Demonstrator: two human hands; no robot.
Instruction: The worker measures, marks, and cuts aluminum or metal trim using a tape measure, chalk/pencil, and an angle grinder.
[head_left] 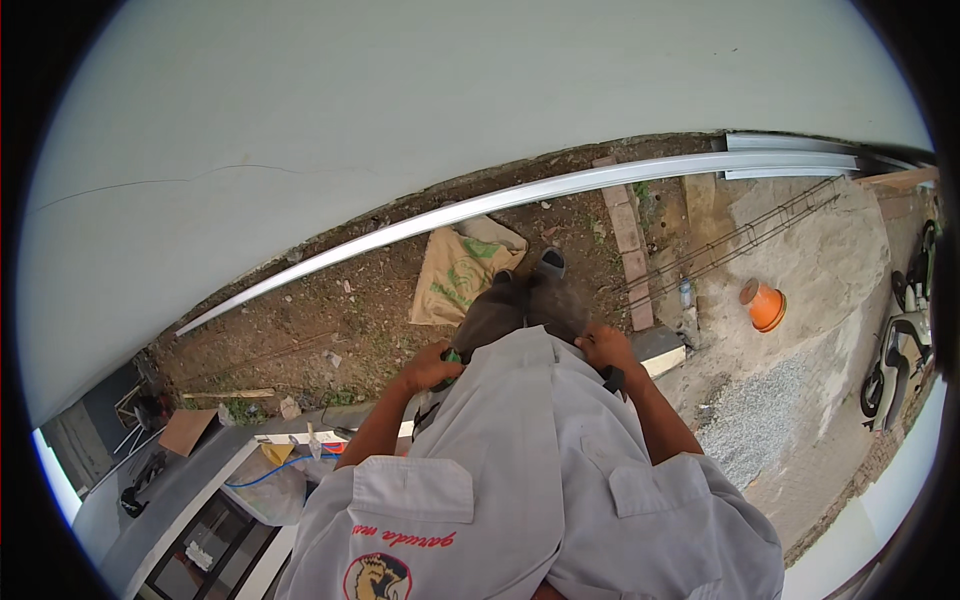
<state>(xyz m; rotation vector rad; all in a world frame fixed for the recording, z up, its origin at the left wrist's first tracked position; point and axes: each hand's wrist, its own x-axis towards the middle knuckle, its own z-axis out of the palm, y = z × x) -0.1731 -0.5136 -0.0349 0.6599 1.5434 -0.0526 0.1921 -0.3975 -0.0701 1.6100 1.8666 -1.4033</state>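
Note:
My left hand (430, 367) is at my left hip, its fingers curled in against the side of my grey shirt (510, 400). A small green and dark object (452, 356) shows at its fingertips, too little of it visible to name. At my right hip my right hand (606, 348) is closed beside the shirt's lower edge and my dark trousers (545, 300). Whatever its fingers may grip is hidden. Around the right wrist there is a dark band (613, 379).
A long pale metal profile (480, 205) lies along the wall's foot. Before my feet is a printed woven sack (450, 275). To the right are a brick-like strip (627, 240), a rebar cage (750, 236), an orange pot (765, 306), gravel (765, 410) and a motorbike (905, 345).

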